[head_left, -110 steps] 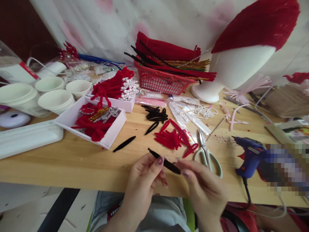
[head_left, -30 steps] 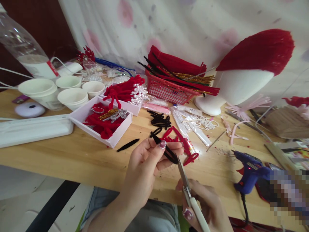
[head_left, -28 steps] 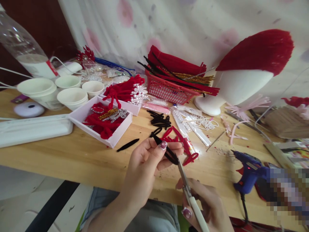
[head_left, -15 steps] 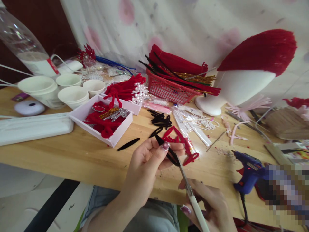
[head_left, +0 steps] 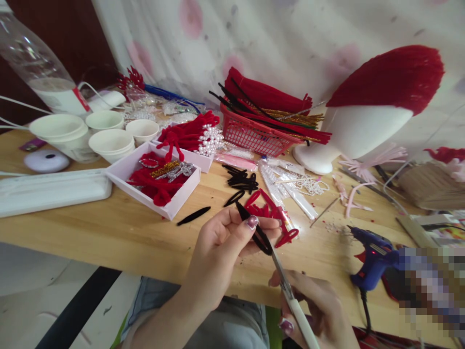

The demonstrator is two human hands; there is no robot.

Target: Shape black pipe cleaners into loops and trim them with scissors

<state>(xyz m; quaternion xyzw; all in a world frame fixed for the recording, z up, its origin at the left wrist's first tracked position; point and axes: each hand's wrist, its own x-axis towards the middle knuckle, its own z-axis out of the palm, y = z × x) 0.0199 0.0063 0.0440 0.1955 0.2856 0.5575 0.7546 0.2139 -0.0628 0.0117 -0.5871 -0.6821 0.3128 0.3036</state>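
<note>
My left hand pinches a black folded pipe-cleaner piece between thumb and fingers, above the wooden table's front edge. My right hand grips white-handled scissors, blades pointing up and left, their tips touching the lower end of the black piece. Just behind my fingers lies a pile of red folded pieces. More black pieces sit farther back, and a single black one lies to the left.
A blue glue gun rests at the right. White boxes of red trims, paper cups, a red basket of pipe cleaners and a foam head with red cover stand behind. A white tray lies left.
Earlier both hands held the black piece and the scissors lay on the table. Now my right hand holds the scissors at the piece's end. Over the last second little has moved.
</note>
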